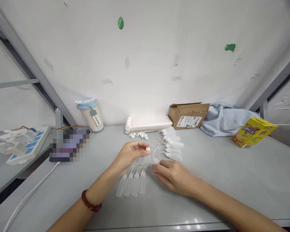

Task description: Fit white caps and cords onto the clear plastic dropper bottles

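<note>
My left hand (132,153) pinches a small white cap (148,149) between thumb and fingertips. A thin tip stands up from this cap. Close to its right, my right hand (174,175) has its fingers curled together by a white tether loop; whatever lies between them is hidden. Several translucent squeeze bottles (134,185) with tethers lie in a row in front of my left hand. Further bottles (173,150) lie behind my right hand, their capped ends facing left. More translucent plastic shows between my hands, partly covered. Beyond them sits a cluster of small white caps (139,135).
Against the wall stand a tumbler (94,116), stacked white trays (148,122) and a cardboard box (188,116). Grey-blue cloth (224,119) and a yellow snack box (251,132) are at right. At left are a phone (71,145), its white cable (33,193) and a power strip (30,145).
</note>
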Motion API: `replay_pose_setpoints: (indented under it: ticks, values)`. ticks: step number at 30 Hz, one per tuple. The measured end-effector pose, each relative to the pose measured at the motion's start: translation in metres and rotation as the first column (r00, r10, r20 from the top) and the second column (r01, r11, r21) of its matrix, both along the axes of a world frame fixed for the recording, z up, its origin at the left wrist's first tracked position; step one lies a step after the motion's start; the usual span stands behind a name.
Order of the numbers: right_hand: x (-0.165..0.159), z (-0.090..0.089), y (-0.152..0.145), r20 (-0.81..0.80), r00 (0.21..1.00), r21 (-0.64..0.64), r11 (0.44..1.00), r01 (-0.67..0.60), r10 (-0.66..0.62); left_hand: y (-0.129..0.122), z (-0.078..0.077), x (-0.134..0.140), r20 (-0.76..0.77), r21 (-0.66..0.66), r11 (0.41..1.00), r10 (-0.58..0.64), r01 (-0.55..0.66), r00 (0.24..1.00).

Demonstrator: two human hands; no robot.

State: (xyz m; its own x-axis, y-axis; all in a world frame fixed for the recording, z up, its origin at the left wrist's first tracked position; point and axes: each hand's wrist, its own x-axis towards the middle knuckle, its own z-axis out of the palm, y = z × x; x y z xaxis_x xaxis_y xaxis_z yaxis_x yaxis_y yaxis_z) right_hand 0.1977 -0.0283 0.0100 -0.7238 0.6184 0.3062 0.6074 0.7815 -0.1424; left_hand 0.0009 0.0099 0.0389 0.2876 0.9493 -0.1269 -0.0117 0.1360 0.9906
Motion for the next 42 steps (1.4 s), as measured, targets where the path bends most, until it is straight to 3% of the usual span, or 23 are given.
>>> replay_pose_setpoints:
  ticks: [3, 8, 16, 21, 28, 35, 38, 42]
  values:
    - [0.002, -0.001, 0.003, -0.085, 0.996, -0.009, 1.000, 0.007, -0.008, -0.002, -0.001, 0.001, 0.017, -0.024, 0.999, -0.034, 0.035, 0.999]
    - [0.002, 0.006, 0.001, -0.270, 0.963, -0.167, 0.984, -0.065, 0.017, -0.008, -0.002, 0.009, 0.098, -0.105, 0.993, -0.047, 0.057, 0.994]
    - [0.000, 0.018, -0.003, -0.448, 0.893, -0.349, 0.913, -0.209, 0.033, -0.011, -0.003, 0.014, 0.274, -0.036, 0.989, -0.131, 0.146, 0.953]
    - [0.002, 0.019, -0.003, -0.502, 0.864, -0.454, 0.861, -0.231, -0.033, -0.011, -0.003, 0.013, 0.330, -0.028, 0.993, -0.097, 0.112, 0.939]
    - [0.000, 0.022, -0.002, -0.572, 0.808, -0.594, 0.751, -0.288, -0.142, -0.016, 0.004, 0.013, 0.263, -0.018, 0.979, -0.190, 0.202, 0.946]
    - [0.001, 0.026, 0.002, -0.631, 0.736, -0.664, 0.660, -0.351, -0.244, -0.013, 0.001, 0.014, 0.287, -0.007, 0.990, -0.136, 0.144, 0.948]
    - [0.003, 0.025, 0.004, -0.669, 0.679, -0.702, 0.556, -0.445, -0.302, -0.013, -0.001, 0.015, 0.325, -0.038, 0.989, -0.124, 0.144, 0.937]
    - [0.006, 0.022, 0.005, -0.704, 0.556, -0.702, 0.317, -0.638, -0.441, -0.015, 0.001, 0.016, 0.384, -0.052, 0.987, -0.123, 0.155, 0.915]
